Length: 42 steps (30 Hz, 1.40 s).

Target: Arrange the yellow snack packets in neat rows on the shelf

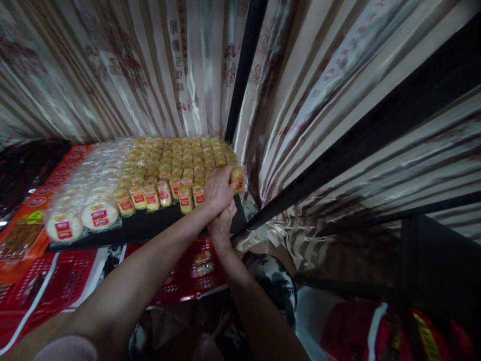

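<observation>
Both my arms reach up to a black shelf (pixel 150 228) covered with rows of small yellow wrapped cakes (pixel 180 160) with red labels. My left hand (pixel 217 189) is at the right front corner of the rows, its fingers closed on one yellow wrapped cake (pixel 238 178) at the row's end. My right hand (pixel 221 223) is right beneath the left one, pressed against its wrist by the shelf's front edge; its fingers are hidden behind the left hand.
Round white wrapped cakes (pixel 99 215) lie left of the yellow ones, orange packets (pixel 33 205) further left. A black upright post (pixel 244 65) stands behind the shelf corner, striped curtains all around. Red plastic baskets (pixel 191 276) sit below, another red basket (pixel 45 286) at lower left.
</observation>
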Motion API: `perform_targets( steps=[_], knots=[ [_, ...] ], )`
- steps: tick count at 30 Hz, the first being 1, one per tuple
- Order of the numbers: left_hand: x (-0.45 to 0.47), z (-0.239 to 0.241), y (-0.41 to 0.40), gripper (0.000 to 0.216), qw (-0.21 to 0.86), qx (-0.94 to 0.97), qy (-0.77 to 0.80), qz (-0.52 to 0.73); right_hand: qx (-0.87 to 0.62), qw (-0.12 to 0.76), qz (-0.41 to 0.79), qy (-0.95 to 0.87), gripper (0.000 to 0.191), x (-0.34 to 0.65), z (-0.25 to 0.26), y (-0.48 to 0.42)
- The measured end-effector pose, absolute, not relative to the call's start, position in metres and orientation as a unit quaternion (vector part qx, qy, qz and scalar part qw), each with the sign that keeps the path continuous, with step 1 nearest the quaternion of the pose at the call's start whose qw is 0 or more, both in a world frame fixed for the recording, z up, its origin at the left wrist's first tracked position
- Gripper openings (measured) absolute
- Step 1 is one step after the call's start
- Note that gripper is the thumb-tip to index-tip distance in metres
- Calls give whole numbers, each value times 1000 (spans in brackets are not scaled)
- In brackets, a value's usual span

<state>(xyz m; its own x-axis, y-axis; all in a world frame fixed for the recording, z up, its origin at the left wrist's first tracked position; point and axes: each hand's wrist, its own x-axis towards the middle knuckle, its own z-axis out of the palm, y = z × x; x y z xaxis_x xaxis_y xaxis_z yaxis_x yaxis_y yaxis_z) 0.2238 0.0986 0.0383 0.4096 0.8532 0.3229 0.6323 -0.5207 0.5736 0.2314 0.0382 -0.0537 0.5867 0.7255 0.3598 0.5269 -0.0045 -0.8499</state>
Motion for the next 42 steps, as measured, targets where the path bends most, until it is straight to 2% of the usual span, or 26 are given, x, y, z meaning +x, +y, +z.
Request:
perform_targets(
  steps=[10, 16, 25, 34, 42],
  knots=[
    [223, 28, 110, 31, 128, 858, 420, 266, -694, 615, 65, -369, 26, 238, -36, 31],
    [223, 30, 104, 25, 81, 882, 406, 225, -665, 679, 115, -290, 37, 251, -39, 26],
    [225, 25, 95, 23, 60, 877, 418, 229, -650, 672, 161, -316, 48, 256, -49, 28],
    [223, 23, 99, 22, 44, 882, 415, 219, -675, 648, 149, -320, 49, 254, -49, 31],
    [220, 32, 100, 32, 68, 880, 413, 226, -681, 646, 127, -322, 47, 254, -48, 30]
  ],
)
